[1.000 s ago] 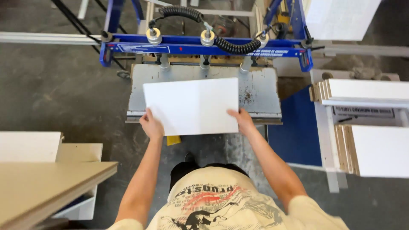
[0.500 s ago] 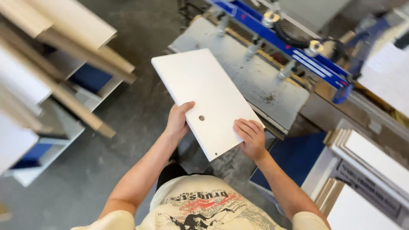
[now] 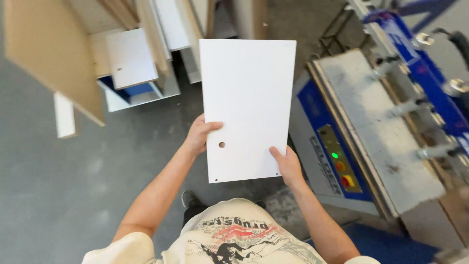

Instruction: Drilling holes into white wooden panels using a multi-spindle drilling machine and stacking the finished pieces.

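I hold a white rectangular panel flat in front of my chest, its long side pointing away from me. A round hole sits near its lower left, with small holes by the near corners. My left hand grips the panel's left edge, thumb on top beside the hole. My right hand grips the near right corner, thumb lying on the white face.
A drilling machine with a grey metal bed, blue frame and a control strip with green and red lights stands to the right. To the upper left, white and beige panels lean in stacks over the grey concrete floor.
I have turned left, away from the machine, carrying the panel off its bed. The panel has swung round so that it now points away from me, and the stacked panels have come into view.
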